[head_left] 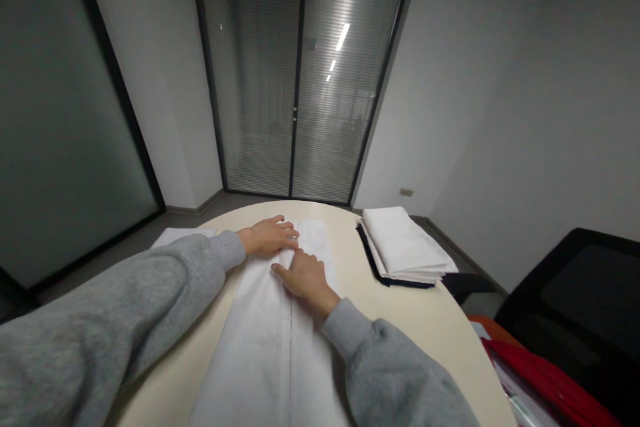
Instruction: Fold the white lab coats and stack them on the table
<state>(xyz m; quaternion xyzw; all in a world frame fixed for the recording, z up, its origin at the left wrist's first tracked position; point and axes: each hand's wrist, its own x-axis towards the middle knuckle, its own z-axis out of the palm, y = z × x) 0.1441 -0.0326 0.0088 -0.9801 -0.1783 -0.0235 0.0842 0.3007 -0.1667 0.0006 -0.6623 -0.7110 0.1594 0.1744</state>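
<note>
A long white cloth (260,347), with a stitched strip running down its middle like a garment's front, lies lengthwise on the table in front of me. My left hand (270,237) rests on its far end, palm down, with the fingers stretched out and somewhat apart. Just nearer and to the right, my right hand (306,277) has its fingers curled into the cloth beside the middle strip, thumb pointing left. A small raised fold shows between the two hands. The right fingertips are mostly hidden.
The round cream table (415,340) carries a stack of folded white cloths (405,240) over a dark folded piece at the right. Another white cloth (183,235) lies behind my left sleeve. At the right stand a black chair (575,300) and a red item (550,380).
</note>
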